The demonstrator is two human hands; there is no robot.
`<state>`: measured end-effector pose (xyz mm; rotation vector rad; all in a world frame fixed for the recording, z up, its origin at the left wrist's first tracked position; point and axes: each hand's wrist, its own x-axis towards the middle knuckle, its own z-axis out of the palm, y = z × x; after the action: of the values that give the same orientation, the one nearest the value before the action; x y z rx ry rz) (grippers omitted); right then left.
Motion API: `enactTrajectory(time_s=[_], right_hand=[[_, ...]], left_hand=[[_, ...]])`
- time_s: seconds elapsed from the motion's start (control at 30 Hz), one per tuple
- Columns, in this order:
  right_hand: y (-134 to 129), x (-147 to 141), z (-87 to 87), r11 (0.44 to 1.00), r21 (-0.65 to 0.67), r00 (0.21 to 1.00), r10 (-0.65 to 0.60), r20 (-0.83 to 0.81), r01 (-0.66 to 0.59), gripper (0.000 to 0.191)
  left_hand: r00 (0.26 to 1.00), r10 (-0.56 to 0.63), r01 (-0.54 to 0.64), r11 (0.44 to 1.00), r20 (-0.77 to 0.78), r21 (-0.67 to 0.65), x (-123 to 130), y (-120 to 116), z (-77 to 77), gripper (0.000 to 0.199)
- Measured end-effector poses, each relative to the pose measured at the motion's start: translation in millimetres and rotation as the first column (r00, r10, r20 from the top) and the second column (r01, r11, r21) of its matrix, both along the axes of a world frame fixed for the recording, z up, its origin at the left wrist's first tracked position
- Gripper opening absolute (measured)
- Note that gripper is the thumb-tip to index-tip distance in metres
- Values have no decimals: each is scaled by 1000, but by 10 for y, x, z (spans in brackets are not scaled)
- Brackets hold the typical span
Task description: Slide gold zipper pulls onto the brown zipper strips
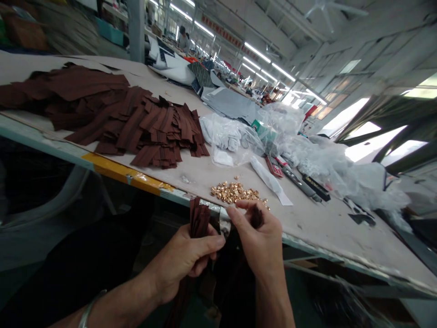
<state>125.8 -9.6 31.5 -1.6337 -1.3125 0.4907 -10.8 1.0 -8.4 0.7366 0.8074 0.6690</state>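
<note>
My left hand [196, 250] is closed round a bundle of brown zipper strips [200, 218], whose ends stick up above the fingers at the table's front edge. Just to the right, my right hand [257, 232] is closed, with dark brown material [256, 217] held in its curled fingers; its thumb and forefinger are near each other, and anything between them is too small to make out. Behind the hands lies a heap of small gold-coloured metal pieces [235, 192]. A large pile of brown zipper strips [136, 118] covers the table's left part.
The table [327, 228] slants across the view. Clear plastic bags [225, 132], a white strip [271, 180], a red box [274, 166] and a dark tool-like object [300, 182] lie beyond the gold pieces. A person [183, 38] is far back in the hall.
</note>
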Motion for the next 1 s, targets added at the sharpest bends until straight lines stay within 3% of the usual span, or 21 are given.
enactTrajectory(time_s=[0.1, 0.2, 0.27, 0.4, 0.57, 0.63, 0.7, 0.87, 1.0], right_hand=[[146, -114, 65, 999, -14, 958, 48, 283, -46, 19], [291, -261, 118, 994, -101, 794, 93, 601, -40, 18], [350, -329, 136, 988, -152, 681, 110, 724, 2, 16], [358, -371, 157, 977, -188, 540, 105, 835, 100, 10], [351, -389, 149, 983, -183, 476, 151, 866, 22, 10], [370, -381, 135, 986, -168, 484, 147, 863, -1, 11], [363, -339, 127, 992, -120, 542, 118, 832, -32, 6], [69, -107, 108, 989, 40, 832, 98, 545, -142, 6], [-260, 27, 20, 982, 43, 884, 148, 444, -186, 8]], left_hand=[[998, 55, -56, 998, -15, -17, -12, 35, -10, 23], [998, 60, -61, 998, -35, -24, -19, 48, -3, 25], [998, 55, -56, 998, -36, -29, -27, 50, -1, 26], [997, 75, -76, 996, -15, -39, -57, 50, -12, 24], [998, 63, -63, 997, -2, -54, -66, 43, -14, 21], [998, 59, -59, 997, -1, -55, -60, 39, -13, 21], [998, 59, -58, 997, 7, -58, -59, 35, -16, 20], [996, 53, -47, 995, 72, -83, -95, 27, -29, 21], [985, 43, -24, 993, 170, -114, -119, 30, -33, 52]])
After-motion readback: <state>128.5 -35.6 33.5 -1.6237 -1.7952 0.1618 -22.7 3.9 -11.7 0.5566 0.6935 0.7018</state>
